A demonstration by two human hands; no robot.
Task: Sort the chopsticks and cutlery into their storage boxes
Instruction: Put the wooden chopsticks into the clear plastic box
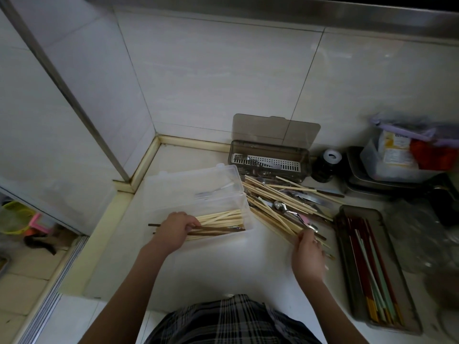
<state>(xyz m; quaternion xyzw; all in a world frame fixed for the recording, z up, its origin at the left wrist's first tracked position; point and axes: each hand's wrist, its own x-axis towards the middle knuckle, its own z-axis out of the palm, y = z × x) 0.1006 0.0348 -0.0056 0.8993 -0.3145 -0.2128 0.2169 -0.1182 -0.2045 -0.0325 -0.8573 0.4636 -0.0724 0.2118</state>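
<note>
Closest in, the left hand (176, 225) has its fingers curled around a few dark brown chopsticks (213, 229), laying them in the clear box (198, 202) on top of pale bamboo ones. The right hand (309, 254) pinches the near ends of the mixed pile (285, 207) of chopsticks and spoons heaped on the counter (223, 269) just right of that box. Further out there's a grey tray (377, 269) with red and green chopsticks on the right, and a smoky lidded cutlery box (269, 158) at the back against the tiled wall.

Left hand (176, 228) gripping dark chopsticks (216, 229) (in clear box (246, 194)), right hand (309, 254) seemingly pinching pale ones
</note>
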